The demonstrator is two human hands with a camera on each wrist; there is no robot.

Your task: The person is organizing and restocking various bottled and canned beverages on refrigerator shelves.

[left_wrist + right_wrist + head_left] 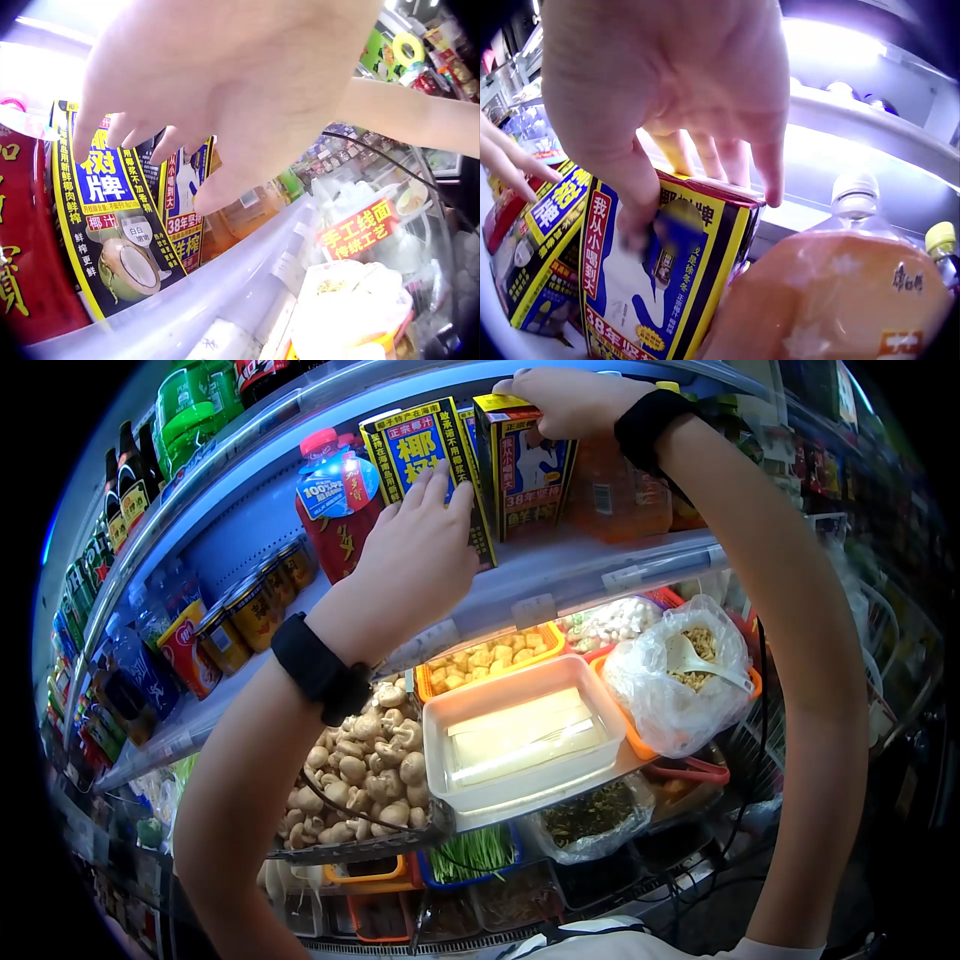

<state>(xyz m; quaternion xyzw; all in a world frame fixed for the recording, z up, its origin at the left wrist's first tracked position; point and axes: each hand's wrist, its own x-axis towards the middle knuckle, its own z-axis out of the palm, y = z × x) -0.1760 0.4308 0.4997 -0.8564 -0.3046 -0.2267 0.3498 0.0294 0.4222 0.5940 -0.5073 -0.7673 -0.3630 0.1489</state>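
Two black, yellow and blue coconut juice cartons stand side by side on the upper shelf in the head view. My left hand lies over the front of the left carton, its fingers extended against the printed face. In the left wrist view that carton leans slightly and shows a coconut picture. My right hand grips the right carton from above. The right wrist view shows the thumb on this carton's front and the fingers over its top, the fingertips partly hidden behind it.
A red bottle stands left of the cartons, orange drink bottles right of them. The shelf's front edge runs below. Lower down are mushrooms, a white tub of pale sheets and a plastic bag with a spoon.
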